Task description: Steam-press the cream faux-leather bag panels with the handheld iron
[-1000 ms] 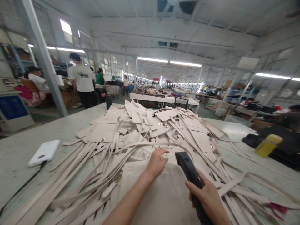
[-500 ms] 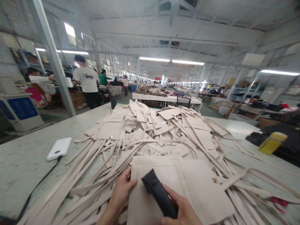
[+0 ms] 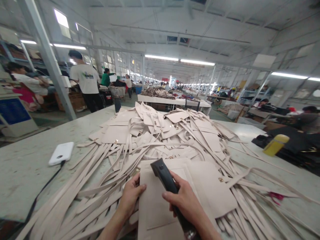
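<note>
A beige leather-like bag [image 3: 207,186] lies flat in front of me, flap spread to the right with a gold clasp on it. My left hand [image 3: 130,196] pinches its left edge, thumb on top and fingers at or under the rim. Wrapped around a black electric clipper [image 3: 163,175], my right hand [image 3: 183,198] holds it slantwise over the stitched pocket panel. The clipper's wide head points up and left, near the bag's upper edge; whether it touches the surface I cannot tell.
A heap of similar beige bags [image 3: 117,133] with long straps covers the table's middle. On the left rests a white power bank [image 3: 61,153] with a black cable [image 3: 43,190]. A yellow bottle [image 3: 276,145] and dark fabric lie at right. Several people work beyond.
The clipper has moved up across the bag toward its upper edge, with more of my right hand now showing. My left hand keeps its hold. The camera view has shifted slightly.
</note>
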`<state>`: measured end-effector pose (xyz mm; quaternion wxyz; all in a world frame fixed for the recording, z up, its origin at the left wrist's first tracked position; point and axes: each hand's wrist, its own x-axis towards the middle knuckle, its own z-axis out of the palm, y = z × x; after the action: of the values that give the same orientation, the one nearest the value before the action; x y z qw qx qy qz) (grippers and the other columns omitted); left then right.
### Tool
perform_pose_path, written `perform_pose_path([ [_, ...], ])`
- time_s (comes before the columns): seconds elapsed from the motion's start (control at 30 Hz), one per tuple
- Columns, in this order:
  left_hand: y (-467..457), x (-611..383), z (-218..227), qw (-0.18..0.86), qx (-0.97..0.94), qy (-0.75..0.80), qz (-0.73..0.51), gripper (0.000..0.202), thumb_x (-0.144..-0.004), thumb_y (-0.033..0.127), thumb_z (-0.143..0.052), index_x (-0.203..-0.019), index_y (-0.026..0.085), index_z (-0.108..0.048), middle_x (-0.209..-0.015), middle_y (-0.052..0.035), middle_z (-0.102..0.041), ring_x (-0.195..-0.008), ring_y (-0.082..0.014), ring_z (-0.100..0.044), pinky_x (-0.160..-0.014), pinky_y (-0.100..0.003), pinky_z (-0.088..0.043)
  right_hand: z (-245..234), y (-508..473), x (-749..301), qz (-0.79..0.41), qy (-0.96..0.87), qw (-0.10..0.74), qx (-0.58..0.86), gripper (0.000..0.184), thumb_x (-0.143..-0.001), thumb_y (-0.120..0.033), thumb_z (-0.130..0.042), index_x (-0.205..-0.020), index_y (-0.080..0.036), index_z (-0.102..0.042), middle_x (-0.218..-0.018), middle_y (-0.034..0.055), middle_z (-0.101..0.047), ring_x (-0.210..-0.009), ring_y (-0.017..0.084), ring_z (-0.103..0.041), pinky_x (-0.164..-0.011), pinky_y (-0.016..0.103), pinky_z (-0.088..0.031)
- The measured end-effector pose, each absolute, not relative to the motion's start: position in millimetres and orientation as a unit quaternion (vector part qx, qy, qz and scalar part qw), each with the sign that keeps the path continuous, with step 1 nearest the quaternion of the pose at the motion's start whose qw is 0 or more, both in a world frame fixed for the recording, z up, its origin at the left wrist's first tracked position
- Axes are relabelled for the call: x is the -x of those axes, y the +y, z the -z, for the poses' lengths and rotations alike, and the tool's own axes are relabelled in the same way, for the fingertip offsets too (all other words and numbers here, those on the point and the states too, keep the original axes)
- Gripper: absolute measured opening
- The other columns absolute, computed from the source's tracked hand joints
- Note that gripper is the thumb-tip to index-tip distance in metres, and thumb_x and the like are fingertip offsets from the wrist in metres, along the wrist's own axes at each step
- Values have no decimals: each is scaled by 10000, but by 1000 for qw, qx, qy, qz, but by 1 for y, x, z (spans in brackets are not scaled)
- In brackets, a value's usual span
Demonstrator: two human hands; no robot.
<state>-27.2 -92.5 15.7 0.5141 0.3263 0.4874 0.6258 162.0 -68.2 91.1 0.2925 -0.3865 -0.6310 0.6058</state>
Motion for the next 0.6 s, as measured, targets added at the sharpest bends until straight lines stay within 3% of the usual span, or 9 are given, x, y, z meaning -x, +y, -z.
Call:
perform_pose_path([
  [0.07,-91,29,-16,473,-346,528,-615,559,-578,208,-635,-1125,137,-546,-870,-60,-649,-764,-218,-599,-693,-318,-476,-86,-79,-175,-608,-633,255,406,671,-640,-120,-547,-1269,-303,-403,-631,-49,-539,-359,88,-489,-298,172,-399],
  [0.17,-95,30,-22,309,-407,633,-582,444,-593,250,-602,-1024,144,-610,-896,-54,-600,-776,-191,-562,-724,-311,-459,-78,-92,-186,-611,-636,219,418,690,-630,-119,-564,-1277,-296,-402,-659,-42,-556,-360,83,-489,-305,171,-394],
  [0.23,-106,30,-28,207,-439,677,-553,461,-617,264,-576,-1069,172,-584,-936,-44,-554,-769,-164,-536,-710,-289,-456,-76,-96,-190,-609,-633,224,422,683,-634,-133,-575,-1280,-276,-406,-681,-31,-567,-371,83,-492,-314,175,-399],
  [0.3,-126,28,-31,184,-442,698,-532,499,-656,291,-553,-1144,200,-512,-916,-24,-533,-737,-143,-529,-673,-267,-460,-79,-98,-194,-598,-626,249,434,688,-647,-151,-576,-1299,-254,-382,-671,-29,-568,-385,91,-497,-326,188,-415],
  [0.43,-178,14,-17,309,-430,722,-446,318,-713,385,-530,-956,180,-538,-698,11,-552,-617,-137,-531,-553,-235,-438,-87,-105,-218,-584,-615,278,452,714,-662,-172,-576,-1331,-231,-333,-626,-35,-580,-392,107,-498,-344,199,-424],
  [0.53,-204,-6,3,452,-390,689,-410,287,-704,423,-533,-820,162,-550,-599,11,-539,-569,-148,-530,-470,-223,-403,-81,-120,-243,-589,-630,243,444,716,-638,-195,-605,-1317,-210,-378,-764,23,-654,-441,133,-540,-388,218,-448],
  [0.6,-208,-20,10,525,-339,650,-433,318,-704,450,-524,-810,153,-556,-582,9,-533,-542,-145,-523,-455,-223,-396,-68,-135,-258,-592,-651,222,421,716,-601,-230,-646,-1285,-177,-442,-890,66,-668,-603,195,-610,-515,254,-505],
])
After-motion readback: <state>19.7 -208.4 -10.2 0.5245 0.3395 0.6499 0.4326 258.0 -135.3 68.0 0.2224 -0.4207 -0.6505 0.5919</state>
